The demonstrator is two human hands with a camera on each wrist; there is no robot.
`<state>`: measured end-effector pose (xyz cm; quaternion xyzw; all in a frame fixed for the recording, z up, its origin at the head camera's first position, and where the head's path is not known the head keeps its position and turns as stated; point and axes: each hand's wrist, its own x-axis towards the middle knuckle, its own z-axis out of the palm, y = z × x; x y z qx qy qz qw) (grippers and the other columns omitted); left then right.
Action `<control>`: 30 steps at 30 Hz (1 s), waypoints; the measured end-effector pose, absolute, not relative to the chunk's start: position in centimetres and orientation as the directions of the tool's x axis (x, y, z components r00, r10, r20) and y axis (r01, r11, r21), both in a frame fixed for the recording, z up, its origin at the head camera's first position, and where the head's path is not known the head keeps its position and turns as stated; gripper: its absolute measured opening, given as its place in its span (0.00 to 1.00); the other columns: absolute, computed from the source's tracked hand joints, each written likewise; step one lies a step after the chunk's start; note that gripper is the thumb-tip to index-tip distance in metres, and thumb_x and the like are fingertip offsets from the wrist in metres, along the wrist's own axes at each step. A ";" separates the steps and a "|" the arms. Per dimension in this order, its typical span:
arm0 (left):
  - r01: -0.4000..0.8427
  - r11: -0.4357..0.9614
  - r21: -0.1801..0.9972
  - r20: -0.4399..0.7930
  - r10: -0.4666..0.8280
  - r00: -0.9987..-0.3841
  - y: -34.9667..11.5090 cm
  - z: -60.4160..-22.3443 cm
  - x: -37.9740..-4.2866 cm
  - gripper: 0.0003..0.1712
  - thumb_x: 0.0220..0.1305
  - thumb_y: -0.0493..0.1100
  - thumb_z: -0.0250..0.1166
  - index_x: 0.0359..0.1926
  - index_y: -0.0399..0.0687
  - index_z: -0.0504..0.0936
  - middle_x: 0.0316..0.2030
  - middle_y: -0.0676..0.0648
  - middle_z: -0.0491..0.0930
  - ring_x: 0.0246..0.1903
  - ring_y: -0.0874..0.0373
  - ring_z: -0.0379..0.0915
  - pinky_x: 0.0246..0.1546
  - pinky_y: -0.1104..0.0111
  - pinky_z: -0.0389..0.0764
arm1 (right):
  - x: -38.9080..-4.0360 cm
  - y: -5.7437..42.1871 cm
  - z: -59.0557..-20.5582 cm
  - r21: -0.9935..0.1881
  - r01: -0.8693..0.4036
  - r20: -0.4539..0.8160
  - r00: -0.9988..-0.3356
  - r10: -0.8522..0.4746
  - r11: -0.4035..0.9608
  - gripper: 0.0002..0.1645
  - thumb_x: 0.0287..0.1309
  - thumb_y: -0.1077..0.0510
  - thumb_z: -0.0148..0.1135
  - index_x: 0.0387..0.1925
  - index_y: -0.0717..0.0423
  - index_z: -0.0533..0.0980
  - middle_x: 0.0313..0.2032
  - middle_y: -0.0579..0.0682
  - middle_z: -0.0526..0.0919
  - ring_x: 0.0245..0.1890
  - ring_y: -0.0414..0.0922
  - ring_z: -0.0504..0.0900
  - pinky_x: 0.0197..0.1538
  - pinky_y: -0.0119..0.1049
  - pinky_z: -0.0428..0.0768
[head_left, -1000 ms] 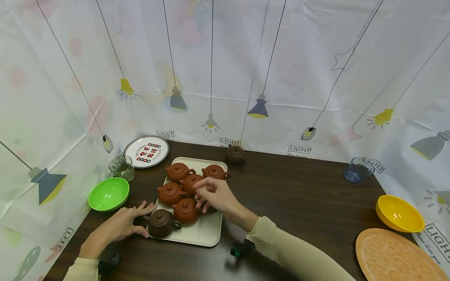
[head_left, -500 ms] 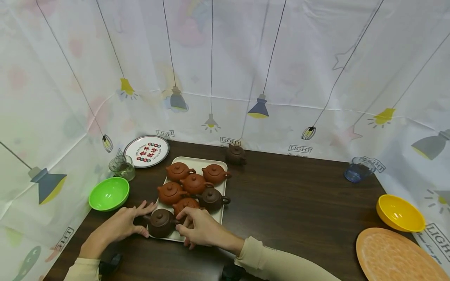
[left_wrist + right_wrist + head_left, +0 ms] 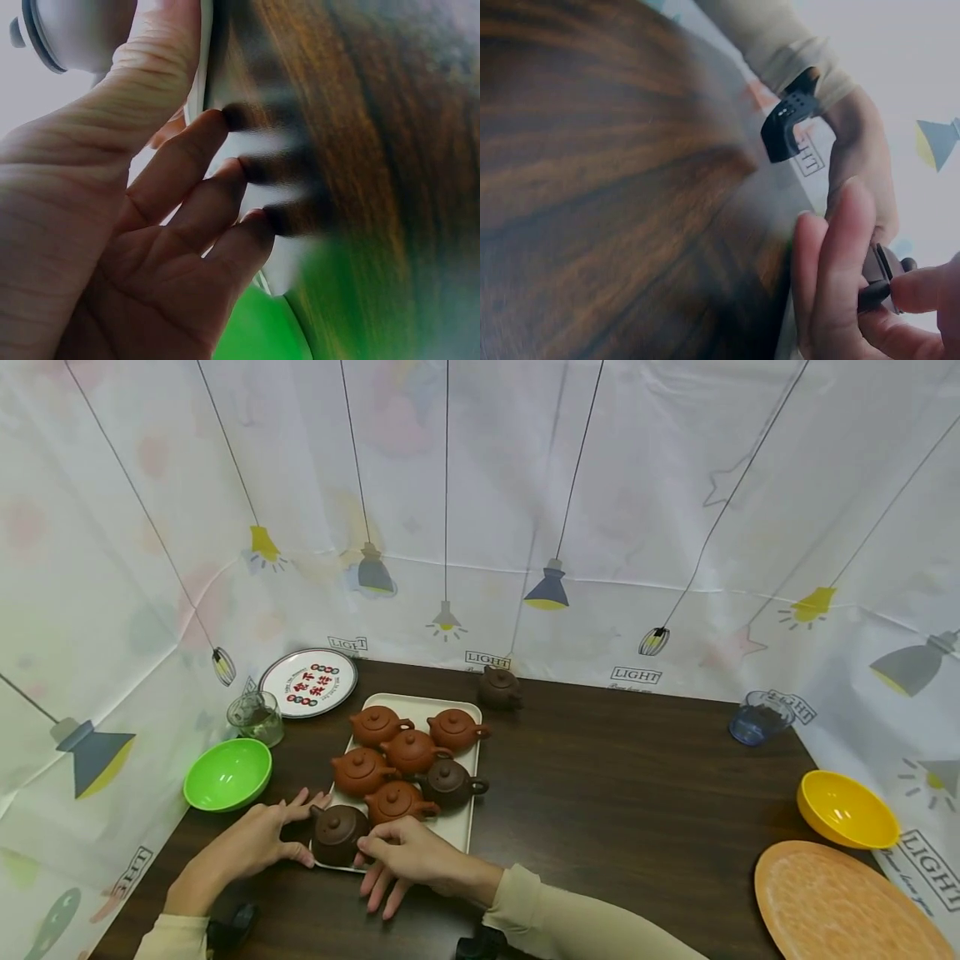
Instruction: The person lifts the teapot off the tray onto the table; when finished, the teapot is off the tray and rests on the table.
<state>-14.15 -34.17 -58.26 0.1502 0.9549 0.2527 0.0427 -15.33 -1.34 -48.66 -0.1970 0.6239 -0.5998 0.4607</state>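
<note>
Several reddish-brown clay teapots (image 3: 360, 772) and a dark brown teapot (image 3: 450, 783) stand on a cream tray (image 3: 456, 833). Another dark brown teapot (image 3: 339, 835) sits at the tray's front left corner. My right hand (image 3: 420, 858) pinches this corner teapot's handle between thumb and index finger, its other fingers stretched out. The right wrist view shows the pinched handle (image 3: 874, 295) close up. On the other side, my left hand (image 3: 243, 847) rests with spread fingers at the tray's left edge, beside the same teapot. In the left wrist view its fingers (image 3: 202, 202) lie along the tray's rim.
A small dark teapot (image 3: 500, 688) stands behind the tray. To the left are a green bowl (image 3: 228, 775), a clear glass (image 3: 257, 717) and a white plate (image 3: 309, 683). A blue glass (image 3: 759, 718), a yellow bowl (image 3: 847, 810) and a round tan board (image 3: 847, 902) stand at the right.
My right hand has left the dark teapot at the tray's right side and come forward to the corner teapot's handle. That corner teapot has turned slightly. My left hand stays in place.
</note>
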 end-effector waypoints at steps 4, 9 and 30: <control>0.270 0.830 0.489 -0.002 0.310 -0.951 -33.7 -57.3 -13.9 0.50 0.48 0.73 0.77 0.67 0.49 0.86 0.71 0.28 0.74 0.59 0.16 0.77 0.60 0.38 0.83 | -15.3 -1.6 -48.9 -0.923 0.351 -0.324 -0.496 -0.805 0.155 0.23 0.83 0.54 0.54 0.48 0.75 0.80 0.42 0.85 0.84 0.23 0.43 0.89 0.26 0.33 0.89; 0.226 0.826 0.517 -0.071 0.304 -0.950 -31.1 -52.3 -12.4 0.51 0.51 0.61 0.80 0.74 0.45 0.78 0.70 0.21 0.70 0.59 0.12 0.74 0.61 0.35 0.81 | -15.8 -1.6 -48.9 -0.923 0.362 -0.303 -0.471 -0.829 0.132 0.25 0.82 0.55 0.56 0.49 0.80 0.80 0.44 0.89 0.82 0.23 0.42 0.91 0.33 0.34 0.92; 0.165 0.814 0.556 -0.130 0.281 -0.951 -30.3 -51.0 -11.9 0.54 0.51 0.61 0.79 0.79 0.55 0.72 0.73 0.23 0.68 0.63 0.11 0.70 0.66 0.32 0.76 | -20.3 5.5 -42.6 -0.979 0.196 -0.168 -0.587 -0.792 0.062 0.30 0.82 0.52 0.58 0.52 0.83 0.78 0.31 0.55 0.92 0.28 0.45 0.93 0.40 0.41 0.94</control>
